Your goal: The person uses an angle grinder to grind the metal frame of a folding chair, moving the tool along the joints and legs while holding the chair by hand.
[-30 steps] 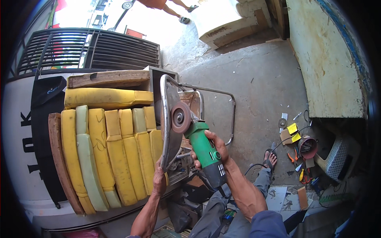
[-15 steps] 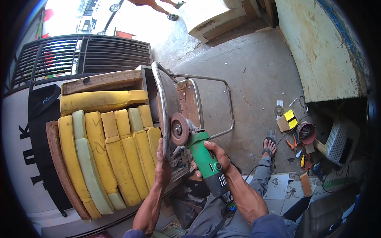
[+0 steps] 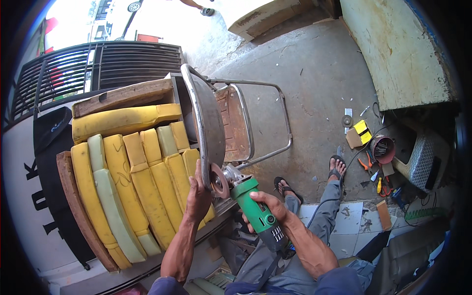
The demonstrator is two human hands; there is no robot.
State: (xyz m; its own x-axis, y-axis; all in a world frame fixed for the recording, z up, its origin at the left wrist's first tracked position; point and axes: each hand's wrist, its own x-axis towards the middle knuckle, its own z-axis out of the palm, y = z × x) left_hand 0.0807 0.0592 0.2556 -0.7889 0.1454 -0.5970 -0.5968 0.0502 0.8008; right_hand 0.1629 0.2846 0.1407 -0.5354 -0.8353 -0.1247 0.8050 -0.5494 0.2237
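Observation:
My right hand (image 3: 269,206) is wrapped round the green and black body of an angle grinder (image 3: 256,204). The grinder's reddish-brown disc (image 3: 220,181) meets, or nearly meets, the lower part of a chair's bent metal tube frame (image 3: 197,120); a small bright spot shows there. My left hand (image 3: 198,199) grips that same tube just left of the disc, its fingers partly hidden behind it. Within the frame sits a grey curved panel (image 3: 212,118). Beyond it a rusty brown panel (image 3: 231,125) lies inside another tube loop.
Yellow and pale green foam pads (image 3: 147,187) are stacked at left beside wooden boards (image 3: 123,97). On the floor at right lie pliers (image 3: 365,162), a yellow box (image 3: 363,132) and a reddish pot (image 3: 382,150). A cord (image 3: 351,169) runs near my feet. A worn cabinet (image 3: 393,54) stands far right.
The grinder has tipped and moved down and slightly left, bringing its disc to the tube. My left hand has shifted slightly along with the frame. One foot in a sandal has come into view.

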